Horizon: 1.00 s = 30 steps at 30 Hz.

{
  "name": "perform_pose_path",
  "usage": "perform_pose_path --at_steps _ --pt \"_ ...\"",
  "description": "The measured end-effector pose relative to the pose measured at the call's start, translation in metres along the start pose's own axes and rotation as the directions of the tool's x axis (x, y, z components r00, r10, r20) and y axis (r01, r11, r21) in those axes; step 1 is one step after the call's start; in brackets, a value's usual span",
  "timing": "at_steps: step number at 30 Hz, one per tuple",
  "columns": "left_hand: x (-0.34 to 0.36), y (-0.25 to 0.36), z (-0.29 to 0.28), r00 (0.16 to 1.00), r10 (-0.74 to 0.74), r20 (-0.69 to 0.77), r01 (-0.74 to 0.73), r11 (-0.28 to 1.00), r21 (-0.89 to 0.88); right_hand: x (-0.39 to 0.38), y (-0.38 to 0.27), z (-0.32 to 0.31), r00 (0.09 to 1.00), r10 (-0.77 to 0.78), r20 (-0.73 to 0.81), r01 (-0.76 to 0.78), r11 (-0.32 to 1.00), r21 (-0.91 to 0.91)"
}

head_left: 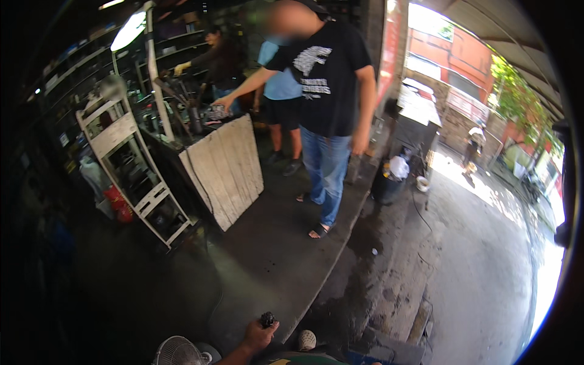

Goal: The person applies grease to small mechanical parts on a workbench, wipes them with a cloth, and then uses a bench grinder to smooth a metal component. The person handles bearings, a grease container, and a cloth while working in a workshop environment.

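Note:
From the lower edge my left hand reaches forward, its fingers closed round a small dark lumpy metal part. The part pokes out above the fingers, and its exact kind is too small to make out. Just left of my forearm stands a fan with a round wire cage. A light-coloured shoe shows to the right of the hand. My right hand is out of the picture.
Ahead, a person in a black T-shirt rests a hand on a cluttered workbench. Others stand behind. A pale metal frame leans at left. To the right are a floor edge, wooden planks, a black bin and a sunlit yard.

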<state>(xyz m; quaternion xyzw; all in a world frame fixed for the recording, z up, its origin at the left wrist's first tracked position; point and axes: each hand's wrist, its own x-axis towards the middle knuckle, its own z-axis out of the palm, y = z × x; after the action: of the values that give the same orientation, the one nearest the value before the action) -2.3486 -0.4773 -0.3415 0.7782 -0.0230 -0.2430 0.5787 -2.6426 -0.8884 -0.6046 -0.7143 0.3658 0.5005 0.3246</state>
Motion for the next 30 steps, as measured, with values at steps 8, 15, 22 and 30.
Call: perform_pose_path --at_steps 8,15,22,30 --pt "0.048 0.031 -0.022 0.977 0.034 -0.212 -0.021 0.998 0.064 0.009 -0.144 -0.161 0.944 -0.246 -0.218 0.241 0.969 -0.051" --pt "0.101 0.05 -0.064 0.932 0.098 -0.349 -0.054 0.99 0.132 0.097 -0.166 -0.211 0.883 -0.41 -0.228 0.36 0.903 -0.233" --pt "0.148 0.14 -0.131 0.946 0.219 -0.24 -0.175 0.966 0.192 -0.039 -0.241 -0.254 0.958 -0.239 -0.158 0.192 0.944 -0.268" --pt "0.228 0.355 -0.207 0.953 0.273 -0.131 -0.301 0.908 -0.292 -0.175 -0.373 -0.3 0.942 -0.216 -0.258 0.201 0.976 -0.084"
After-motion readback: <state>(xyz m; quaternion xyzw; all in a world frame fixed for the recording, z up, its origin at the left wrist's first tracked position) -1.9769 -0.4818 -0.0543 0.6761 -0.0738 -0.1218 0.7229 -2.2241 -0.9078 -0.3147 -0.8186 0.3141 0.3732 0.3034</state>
